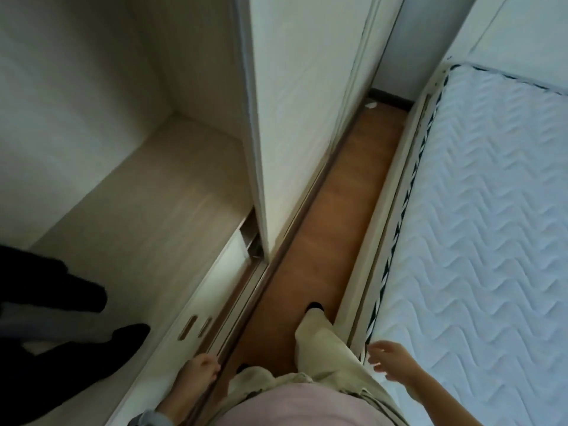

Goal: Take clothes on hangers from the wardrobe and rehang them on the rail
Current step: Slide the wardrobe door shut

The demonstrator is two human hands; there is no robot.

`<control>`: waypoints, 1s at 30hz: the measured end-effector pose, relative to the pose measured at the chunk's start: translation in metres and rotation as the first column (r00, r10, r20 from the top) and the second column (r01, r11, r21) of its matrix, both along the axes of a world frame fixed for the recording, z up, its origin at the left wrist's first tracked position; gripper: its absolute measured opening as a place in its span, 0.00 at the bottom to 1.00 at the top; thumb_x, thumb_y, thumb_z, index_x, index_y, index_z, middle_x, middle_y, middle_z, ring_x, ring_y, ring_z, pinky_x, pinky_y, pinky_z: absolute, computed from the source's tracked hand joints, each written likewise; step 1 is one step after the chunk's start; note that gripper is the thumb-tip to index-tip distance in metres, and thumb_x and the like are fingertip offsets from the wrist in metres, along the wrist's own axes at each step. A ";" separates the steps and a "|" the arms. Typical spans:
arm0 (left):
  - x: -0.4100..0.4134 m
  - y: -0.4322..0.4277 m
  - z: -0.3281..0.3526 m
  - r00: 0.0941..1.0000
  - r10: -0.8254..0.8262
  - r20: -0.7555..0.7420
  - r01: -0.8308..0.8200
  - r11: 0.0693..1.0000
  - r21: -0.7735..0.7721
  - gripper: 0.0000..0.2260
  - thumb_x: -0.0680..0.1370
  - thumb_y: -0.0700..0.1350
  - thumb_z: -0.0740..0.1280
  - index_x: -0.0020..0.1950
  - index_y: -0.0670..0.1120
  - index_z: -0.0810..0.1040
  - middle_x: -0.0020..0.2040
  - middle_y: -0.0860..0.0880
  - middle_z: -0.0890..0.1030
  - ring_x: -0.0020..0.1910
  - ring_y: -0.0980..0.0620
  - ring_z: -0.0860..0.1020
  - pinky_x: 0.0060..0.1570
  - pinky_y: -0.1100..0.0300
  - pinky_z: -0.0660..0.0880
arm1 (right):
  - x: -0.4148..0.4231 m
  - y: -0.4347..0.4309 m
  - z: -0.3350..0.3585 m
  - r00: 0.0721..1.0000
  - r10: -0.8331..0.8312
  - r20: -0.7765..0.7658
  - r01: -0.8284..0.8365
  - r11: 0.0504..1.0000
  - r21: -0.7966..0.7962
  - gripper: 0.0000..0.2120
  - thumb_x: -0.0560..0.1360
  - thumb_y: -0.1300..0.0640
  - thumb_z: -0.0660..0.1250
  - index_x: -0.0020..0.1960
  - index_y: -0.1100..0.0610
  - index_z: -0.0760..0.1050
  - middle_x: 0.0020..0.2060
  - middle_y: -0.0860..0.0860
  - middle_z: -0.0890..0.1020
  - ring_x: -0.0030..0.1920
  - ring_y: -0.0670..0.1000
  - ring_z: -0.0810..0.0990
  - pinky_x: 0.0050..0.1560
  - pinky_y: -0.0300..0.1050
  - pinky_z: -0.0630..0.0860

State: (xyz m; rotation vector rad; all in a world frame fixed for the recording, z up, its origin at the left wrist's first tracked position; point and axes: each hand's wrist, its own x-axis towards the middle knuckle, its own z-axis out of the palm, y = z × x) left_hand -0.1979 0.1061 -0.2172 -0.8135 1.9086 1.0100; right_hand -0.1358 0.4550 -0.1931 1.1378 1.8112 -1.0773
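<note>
Clothes [52, 305], dark and blurred, hang at the near left edge of the view inside the open wardrobe [147, 179], their lower ends dangling above its pale wooden floor. No hanger and no rail can be seen from this downward angle. The white sliding door [295, 118] stands pushed to the right of the opening, and its track [246, 305] runs along the brown floor [338, 210] toward the far wall. On the right lies a bare quilted mattress [491, 226] on its frame.

The left hand [199, 372] is low and near, by the wardrobe's front edge just beside the track; its fingers look loosely curled and it holds nothing, though whether it touches the edge cannot be told. The right hand [392, 361] is open with fingers spread, empty, hovering over the near corner of the mattress. The person stands in the narrow strip of floor between wardrobe and bed, one foot [315, 307] forward.

Nothing is yet taken, so the reach to the dark garments comes next, in my judgement. The risks lie there: with the hooks out of view, a pull on the cloth alone could slip a garment off its hanger onto the wardrobe floor. The tight aisle could also make a trailing hem catch on the door edge or drag over the track.
</note>
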 end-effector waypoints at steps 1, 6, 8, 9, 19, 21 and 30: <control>-0.008 0.011 -0.003 1.000 -0.002 -0.003 0.002 1.000 -0.002 0.08 0.77 0.35 0.61 0.41 0.40 0.77 0.43 0.42 0.77 0.44 0.45 0.76 0.41 0.59 0.70 | -0.005 0.011 -0.003 1.000 -0.017 0.014 0.017 1.000 -0.004 0.09 0.76 0.63 0.59 0.41 0.58 0.76 0.34 0.53 0.76 0.31 0.48 0.72 0.21 0.31 0.65; -0.051 0.066 -0.009 1.000 0.013 -0.009 -0.012 1.000 0.019 0.07 0.77 0.35 0.61 0.52 0.36 0.76 0.45 0.40 0.76 0.42 0.46 0.75 0.35 0.60 0.66 | -0.050 0.068 -0.001 0.997 -0.055 0.048 0.057 0.998 -0.041 0.06 0.76 0.58 0.61 0.44 0.57 0.75 0.35 0.53 0.77 0.30 0.49 0.72 0.28 0.36 0.61; -0.071 0.085 -0.006 0.999 0.039 -0.032 -0.038 0.999 0.037 0.06 0.77 0.37 0.61 0.47 0.39 0.77 0.45 0.38 0.78 0.43 0.45 0.76 0.37 0.60 0.67 | -0.073 0.090 0.009 0.997 -0.073 0.024 0.074 0.996 -0.043 0.05 0.77 0.57 0.61 0.46 0.57 0.74 0.36 0.53 0.77 0.32 0.49 0.72 0.30 0.37 0.62; -0.081 0.093 -0.006 0.998 0.040 -0.047 -0.038 0.998 0.047 0.07 0.78 0.38 0.61 0.44 0.40 0.77 0.44 0.39 0.79 0.44 0.45 0.77 0.40 0.59 0.68 | -0.086 0.101 0.014 0.997 -0.079 0.001 0.079 0.996 -0.044 0.04 0.77 0.58 0.60 0.47 0.57 0.73 0.37 0.53 0.77 0.34 0.49 0.73 0.32 0.38 0.64; -0.184 0.130 0.003 0.995 0.027 -0.092 -0.015 0.991 0.133 0.10 0.74 0.45 0.63 0.33 0.47 0.76 0.38 0.44 0.77 0.41 0.49 0.74 0.45 0.57 0.67 | -0.205 0.132 0.019 0.986 -0.057 -0.154 0.053 0.998 -0.028 0.06 0.78 0.59 0.58 0.46 0.59 0.73 0.40 0.55 0.77 0.40 0.51 0.75 0.37 0.40 0.68; -0.200 0.131 0.004 0.993 0.032 -0.112 -0.019 0.993 0.115 0.06 0.70 0.47 0.64 0.39 0.46 0.78 0.37 0.45 0.76 0.39 0.49 0.73 0.43 0.56 0.65 | -0.228 0.122 0.019 0.993 0.046 -0.110 -0.050 0.998 -0.034 0.08 0.78 0.59 0.57 0.49 0.61 0.74 0.39 0.54 0.75 0.38 0.50 0.73 0.37 0.40 0.67; -0.253 0.153 0.053 0.836 0.200 -0.512 -0.137 0.978 0.158 0.21 0.63 0.58 0.68 0.53 0.53 0.79 0.53 0.51 0.80 0.57 0.53 0.77 0.63 0.56 0.70 | -0.402 0.067 0.099 0.478 0.750 -0.457 -0.701 0.640 0.316 0.17 0.77 0.53 0.61 0.65 0.54 0.71 0.57 0.51 0.80 0.57 0.49 0.78 0.60 0.42 0.74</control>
